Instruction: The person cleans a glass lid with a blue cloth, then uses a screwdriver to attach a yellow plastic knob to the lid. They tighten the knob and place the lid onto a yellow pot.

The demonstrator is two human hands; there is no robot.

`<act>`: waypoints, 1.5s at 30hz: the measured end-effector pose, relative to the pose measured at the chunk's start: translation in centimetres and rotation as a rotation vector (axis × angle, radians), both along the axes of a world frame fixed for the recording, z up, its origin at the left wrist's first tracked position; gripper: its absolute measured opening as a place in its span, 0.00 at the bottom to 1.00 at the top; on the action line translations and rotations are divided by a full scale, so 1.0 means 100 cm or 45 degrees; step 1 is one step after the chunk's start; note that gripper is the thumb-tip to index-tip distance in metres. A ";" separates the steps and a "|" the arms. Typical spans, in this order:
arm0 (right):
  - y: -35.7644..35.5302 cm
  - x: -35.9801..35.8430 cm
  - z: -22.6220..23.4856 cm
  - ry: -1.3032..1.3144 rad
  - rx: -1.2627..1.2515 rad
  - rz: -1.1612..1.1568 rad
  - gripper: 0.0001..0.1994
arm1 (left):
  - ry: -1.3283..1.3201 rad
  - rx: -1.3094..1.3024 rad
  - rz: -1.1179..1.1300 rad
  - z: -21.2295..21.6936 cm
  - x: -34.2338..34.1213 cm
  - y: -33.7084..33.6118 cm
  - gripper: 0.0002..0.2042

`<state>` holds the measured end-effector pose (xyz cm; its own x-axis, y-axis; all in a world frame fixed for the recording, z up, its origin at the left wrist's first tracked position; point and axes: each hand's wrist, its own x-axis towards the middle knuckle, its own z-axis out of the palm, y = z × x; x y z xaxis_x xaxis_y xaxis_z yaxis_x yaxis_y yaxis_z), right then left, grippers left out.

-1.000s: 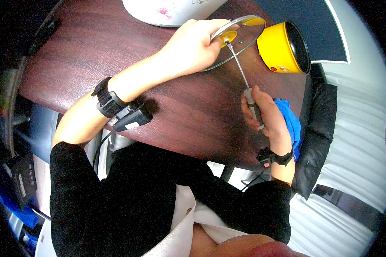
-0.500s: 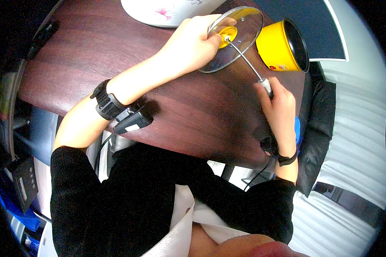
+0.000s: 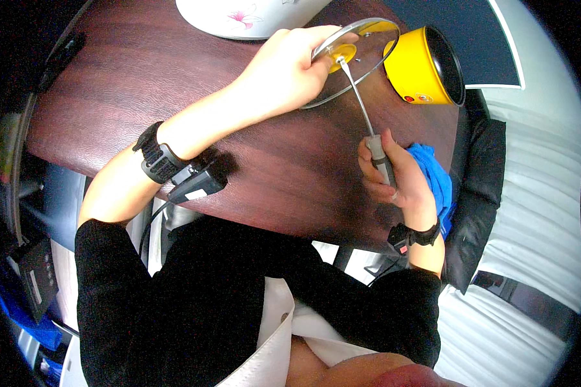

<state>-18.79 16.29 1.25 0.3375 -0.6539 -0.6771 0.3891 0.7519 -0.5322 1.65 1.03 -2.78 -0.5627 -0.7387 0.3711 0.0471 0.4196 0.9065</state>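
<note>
Wrapped around the handle of a screwdriver (image 3: 376, 151), my right hand (image 3: 400, 173) keeps its thumb near the front end, with a blue cloth (image 3: 436, 178) just beside the wrist. Farther out, my left hand (image 3: 294, 68) pinches the edge of a glass lid (image 3: 373, 63), holding it tilted above the brown table (image 3: 271, 174). The screwdriver's tip reaches the middle of the lid's yellow knob (image 3: 348, 50). Beyond the lid sits a yellow pot (image 3: 414, 68); a white container with a pink flower (image 3: 255, 19) stands past my left hand.

To do this well, I should keep the shaft square to the knob, press steadily so the tip doesn't slip, and hold the lid firm against the twist, as smooth glass could slide.

Half a second ago my right hand was farther out and rolled over the handle, the shaft slanting more to the right; now it is nearer me, more handle shows, and the lid is seen more edge-on, though my left hand's hold looks much the same
</note>
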 end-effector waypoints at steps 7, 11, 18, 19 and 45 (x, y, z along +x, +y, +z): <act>-0.003 0.024 0.003 0.385 -0.076 -0.030 0.21 | -0.039 0.030 0.050 -0.005 -0.003 0.002 0.20; 0.002 0.010 -0.009 1.809 -0.781 0.288 0.12 | -0.019 0.149 -0.016 -0.001 -0.004 0.001 0.20; -0.007 0.016 0.019 2.620 -1.062 0.545 0.12 | -0.009 0.192 -0.048 -0.007 -0.002 -0.002 0.20; -0.006 0.013 0.018 2.576 -1.089 0.563 0.12 | -0.024 0.153 -0.046 -0.006 -0.001 -0.001 0.20; -0.019 -0.006 0.016 2.077 -1.185 0.243 0.17 | 0.202 0.398 -0.062 0.009 0.000 0.000 0.20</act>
<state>-19.43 14.43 2.89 -0.0811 -0.9876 0.1344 -0.8918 0.0117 -0.4523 1.69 1.00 -1.84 -0.5532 -0.8042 0.2171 0.2106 0.1171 0.9705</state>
